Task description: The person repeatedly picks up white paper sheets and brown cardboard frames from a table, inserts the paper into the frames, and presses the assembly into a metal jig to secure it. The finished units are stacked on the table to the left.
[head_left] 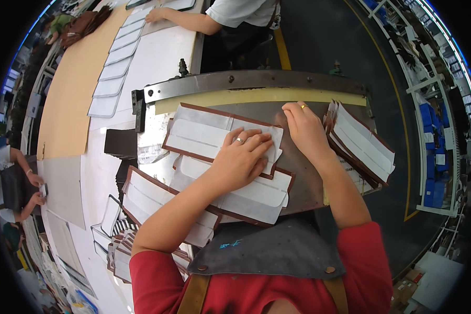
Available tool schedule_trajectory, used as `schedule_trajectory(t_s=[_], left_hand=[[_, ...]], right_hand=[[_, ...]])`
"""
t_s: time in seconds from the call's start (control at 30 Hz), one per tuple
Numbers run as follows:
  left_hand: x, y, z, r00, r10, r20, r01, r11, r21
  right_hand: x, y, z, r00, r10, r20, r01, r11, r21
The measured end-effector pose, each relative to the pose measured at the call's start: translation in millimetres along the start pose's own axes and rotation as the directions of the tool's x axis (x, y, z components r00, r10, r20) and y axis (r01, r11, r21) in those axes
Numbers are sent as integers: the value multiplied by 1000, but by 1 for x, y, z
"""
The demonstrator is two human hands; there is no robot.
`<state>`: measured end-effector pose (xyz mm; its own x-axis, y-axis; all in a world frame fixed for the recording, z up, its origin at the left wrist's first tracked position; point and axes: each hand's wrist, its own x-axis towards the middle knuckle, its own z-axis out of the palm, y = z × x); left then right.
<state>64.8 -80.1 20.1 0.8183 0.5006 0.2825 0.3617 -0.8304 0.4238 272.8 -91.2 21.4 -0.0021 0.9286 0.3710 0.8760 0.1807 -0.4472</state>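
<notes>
My left hand (240,159) lies with its fingers stretched out on a white-faced, brown-edged flat panel (196,125), which looks like a leather-goods piece with a lining. Just past that panel's right end, my right hand (306,131) is raised with thumb and fingers pinched together; whatever may be between them cannot be made out. Partly under the first panel is a second similar panel (251,201). A third panel (146,193) sits lower left, crossed by my left forearm. To the right of my right hand, a stack of brown-edged panels (363,138) leans at the worktop's edge.
A metal bar (246,79) with a yellow strip (220,98) spans the worktop's far side. Black blocks (121,142) stand to the left. Beyond them, flat white pieces (115,70) overlap in a row, near a co-worker's hand (154,14). More brown-edged pieces (123,259) lie lower left.
</notes>
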Motion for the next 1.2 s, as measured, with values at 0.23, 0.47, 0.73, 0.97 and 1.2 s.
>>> schedule_trajectory(t_s=[0.23,0.47,0.73,0.97,1.2], left_hand=[[0,1,-1,1000,4,20,-3,1000,-17],[-1,-1,1,1000,-14,16,14,1000,-24],[-1,1,-1,998,-28,53,30,999,-32],[-5,1,1,996,-52,78,55,998,-39],[0,1,-2,996,-30,82,36,997,-69]], right_hand=[[2,-3,-2,918,-322,231,336,942,-20],[7,-10,3,967,37,251,-78,985,153],[19,-12,13,938,-239,253,233,971,53],[28,-19,16,955,-260,145,223,948,228],[34,-13,32,992,-20,122,13,998,53]])
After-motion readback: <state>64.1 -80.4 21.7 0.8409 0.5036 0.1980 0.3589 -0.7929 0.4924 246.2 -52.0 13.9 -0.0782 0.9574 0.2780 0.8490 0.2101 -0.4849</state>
